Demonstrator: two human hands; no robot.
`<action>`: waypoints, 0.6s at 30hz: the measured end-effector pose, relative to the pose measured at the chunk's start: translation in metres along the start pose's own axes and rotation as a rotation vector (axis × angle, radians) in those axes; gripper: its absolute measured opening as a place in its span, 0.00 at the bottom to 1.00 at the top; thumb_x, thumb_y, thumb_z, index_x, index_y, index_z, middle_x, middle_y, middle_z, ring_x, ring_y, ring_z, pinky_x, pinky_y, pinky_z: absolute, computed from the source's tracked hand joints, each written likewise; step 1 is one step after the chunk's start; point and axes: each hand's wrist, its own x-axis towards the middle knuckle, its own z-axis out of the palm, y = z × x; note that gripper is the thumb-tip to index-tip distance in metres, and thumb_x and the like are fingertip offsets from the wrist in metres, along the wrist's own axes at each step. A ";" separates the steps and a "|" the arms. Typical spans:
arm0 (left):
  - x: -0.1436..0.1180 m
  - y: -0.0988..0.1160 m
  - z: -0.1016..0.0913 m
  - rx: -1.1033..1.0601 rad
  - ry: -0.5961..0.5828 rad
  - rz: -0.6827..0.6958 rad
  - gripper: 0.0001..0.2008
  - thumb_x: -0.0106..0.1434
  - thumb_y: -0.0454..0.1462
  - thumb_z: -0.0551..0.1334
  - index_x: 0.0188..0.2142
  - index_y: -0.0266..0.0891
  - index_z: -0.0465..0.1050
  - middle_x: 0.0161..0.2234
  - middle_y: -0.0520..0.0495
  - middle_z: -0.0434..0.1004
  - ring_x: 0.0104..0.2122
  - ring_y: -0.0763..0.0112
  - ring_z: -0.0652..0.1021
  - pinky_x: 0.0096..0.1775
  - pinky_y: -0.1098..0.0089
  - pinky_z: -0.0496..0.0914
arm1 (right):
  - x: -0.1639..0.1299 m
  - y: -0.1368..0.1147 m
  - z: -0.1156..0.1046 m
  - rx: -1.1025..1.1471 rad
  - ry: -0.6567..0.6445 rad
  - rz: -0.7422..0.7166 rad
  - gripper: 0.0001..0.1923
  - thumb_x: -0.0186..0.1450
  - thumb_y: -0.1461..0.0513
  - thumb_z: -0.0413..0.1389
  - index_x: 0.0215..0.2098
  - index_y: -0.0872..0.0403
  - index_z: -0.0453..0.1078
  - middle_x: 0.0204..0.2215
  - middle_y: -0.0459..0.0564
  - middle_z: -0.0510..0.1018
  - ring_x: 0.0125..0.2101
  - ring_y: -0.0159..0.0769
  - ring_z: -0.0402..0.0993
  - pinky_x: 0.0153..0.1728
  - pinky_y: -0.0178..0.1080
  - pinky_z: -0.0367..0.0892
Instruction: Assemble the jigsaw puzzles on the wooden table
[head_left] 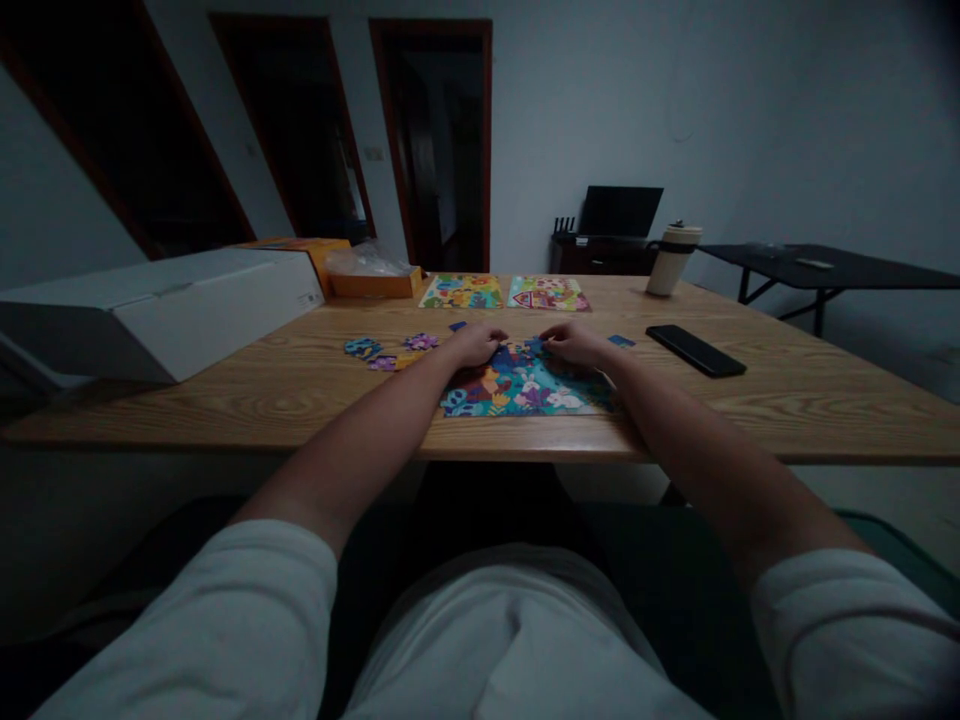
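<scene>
Head view: puzzle (525, 398) sits at 12 o'clock, left hand (481, 345) at its 11, right hand (574, 345) at its 1. Both curled, can't tell if gripping. I'd align before pressing.

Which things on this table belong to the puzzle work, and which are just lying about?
Part of it:
- puzzle
- loose pieces

Apparently lying about:
- phone
- lidded cup
- white box
- orange tray, perhaps packaging
- two picture panels

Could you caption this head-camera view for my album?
Left hand and right hand at a partly built jigsaw on a wooden table.
</scene>
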 end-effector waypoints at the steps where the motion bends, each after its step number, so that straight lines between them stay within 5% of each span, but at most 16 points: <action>1: -0.001 0.001 -0.001 0.033 0.002 0.012 0.18 0.67 0.34 0.55 0.53 0.37 0.75 0.52 0.44 0.77 0.51 0.65 0.76 0.53 0.70 0.66 | 0.002 0.000 0.001 -0.030 -0.001 0.002 0.18 0.67 0.60 0.54 0.53 0.55 0.75 0.27 0.48 0.79 0.19 0.28 0.65 0.21 0.32 0.59; 8: -0.002 0.011 0.001 0.101 -0.030 0.127 0.20 0.67 0.39 0.56 0.56 0.43 0.73 0.54 0.47 0.77 0.51 0.64 0.76 0.51 0.69 0.67 | 0.011 0.001 0.010 -0.192 0.029 -0.093 0.16 0.65 0.60 0.55 0.49 0.53 0.77 0.39 0.52 0.82 0.29 0.33 0.74 0.27 0.31 0.62; 18: -0.001 0.018 0.004 0.238 -0.113 0.256 0.21 0.66 0.37 0.54 0.57 0.48 0.73 0.52 0.50 0.77 0.52 0.64 0.74 0.52 0.68 0.66 | 0.010 0.001 0.010 -0.334 0.063 -0.132 0.17 0.67 0.58 0.52 0.49 0.53 0.77 0.40 0.54 0.82 0.32 0.37 0.76 0.32 0.33 0.64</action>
